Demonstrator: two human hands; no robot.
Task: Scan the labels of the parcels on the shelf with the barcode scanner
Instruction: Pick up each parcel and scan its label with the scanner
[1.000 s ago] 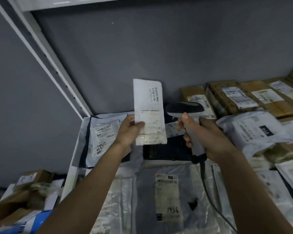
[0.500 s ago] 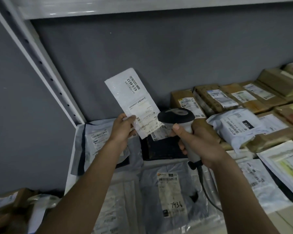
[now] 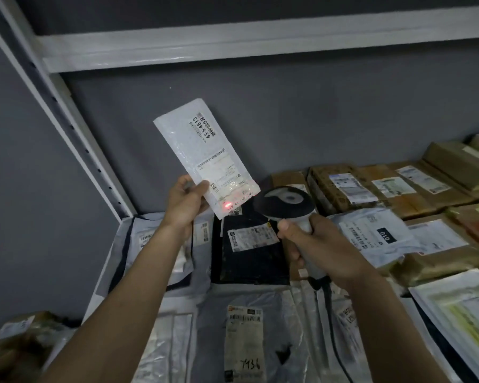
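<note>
My left hand [image 3: 185, 202] grips the lower edge of a slim white parcel [image 3: 202, 153], held up and tilted to the left, its printed label facing me. A red scan dot glows on the label's lower end. My right hand [image 3: 318, 246] grips the handle of the white barcode scanner [image 3: 284, 201], whose dark head points at that label from the right, close to it. The scanner's cable hangs down below my right wrist. Under both hands the shelf [image 3: 105, 272] is covered with flat parcels.
A black parcel [image 3: 249, 255] and a grey bag marked 7936 [image 3: 244, 341] lie below my hands. Brown boxes [image 3: 343, 189] line the back wall to the right, with a white bag [image 3: 376, 239] in front. A white upright [image 3: 67, 128] and an upper shelf beam [image 3: 233, 48] frame the bay.
The white parcel has been lifted higher and tilted further left. The scanner has come nearer its lower end, and a red light now shows on the label.
</note>
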